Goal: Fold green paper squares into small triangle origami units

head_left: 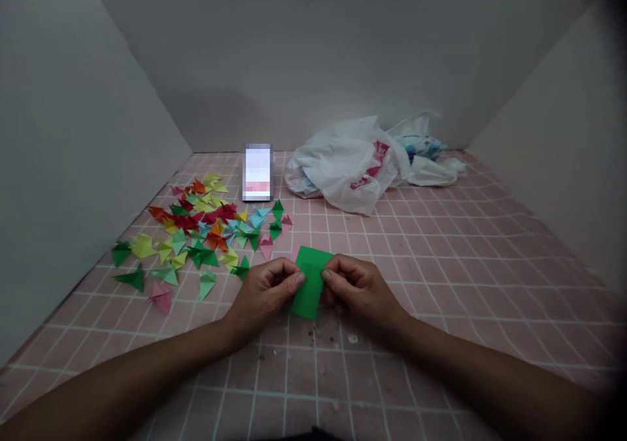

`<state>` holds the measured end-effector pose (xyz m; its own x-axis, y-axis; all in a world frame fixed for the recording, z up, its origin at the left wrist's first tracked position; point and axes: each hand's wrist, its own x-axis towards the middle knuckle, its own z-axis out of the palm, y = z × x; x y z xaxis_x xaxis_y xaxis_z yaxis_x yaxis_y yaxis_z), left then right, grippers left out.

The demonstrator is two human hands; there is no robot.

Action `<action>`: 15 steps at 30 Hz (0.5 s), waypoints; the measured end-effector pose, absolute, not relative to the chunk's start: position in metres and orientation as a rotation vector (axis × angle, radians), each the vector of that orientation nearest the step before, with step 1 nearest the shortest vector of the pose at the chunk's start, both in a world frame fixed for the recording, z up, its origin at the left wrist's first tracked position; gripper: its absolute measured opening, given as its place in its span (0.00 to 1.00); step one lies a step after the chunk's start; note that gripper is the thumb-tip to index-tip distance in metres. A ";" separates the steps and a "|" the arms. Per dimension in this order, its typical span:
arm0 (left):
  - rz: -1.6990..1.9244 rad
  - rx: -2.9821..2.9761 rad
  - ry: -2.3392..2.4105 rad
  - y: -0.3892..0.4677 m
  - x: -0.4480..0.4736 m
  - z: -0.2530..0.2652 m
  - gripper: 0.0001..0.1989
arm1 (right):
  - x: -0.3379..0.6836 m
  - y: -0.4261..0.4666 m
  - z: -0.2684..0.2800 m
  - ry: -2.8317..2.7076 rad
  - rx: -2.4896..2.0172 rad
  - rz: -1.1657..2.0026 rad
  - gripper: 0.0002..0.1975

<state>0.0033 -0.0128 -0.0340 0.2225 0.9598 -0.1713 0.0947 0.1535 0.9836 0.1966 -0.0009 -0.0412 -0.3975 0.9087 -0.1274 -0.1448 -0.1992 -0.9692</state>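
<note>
A green sheet of paper [310, 284] is held up between both hands, tilted slightly. My left hand [264, 291] pinches its left edge between thumb and forefinger. On the opposite edge, my right hand [360, 291] grips it the same way, its lower fingers partly hidden. Something pink and other coloured bits show just behind the sheet, too covered to make out. To the left of my left hand lie many small folded paper pieces in green, yellow, red, orange, blue and pink, among them a pink folded paper piece [161, 296].
A phone with a lit, blurred screen [257, 173] stands upright at the back. Right of it sit a crumpled white plastic bag [343, 160] and a smaller bluish bag [421, 144]. Walls enclose the pink grid-patterned surface [465, 284]. Small scraps lie near the hands.
</note>
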 end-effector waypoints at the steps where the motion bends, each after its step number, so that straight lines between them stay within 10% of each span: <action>1: 0.887 1.248 1.158 -0.013 0.003 -0.034 0.14 | 0.197 -0.001 -0.042 -1.267 -0.979 1.701 0.15; 15: 0.856 1.254 1.139 -0.015 0.003 -0.033 0.15 | 0.199 -0.002 -0.040 -1.317 -0.980 1.709 0.14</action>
<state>0.0035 -0.0148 -0.0335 0.2556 0.9509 -0.1748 0.0971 0.1546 0.9832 0.1992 -0.0022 -0.0400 -0.4231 0.8975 -0.1245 -0.1083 -0.1865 -0.9765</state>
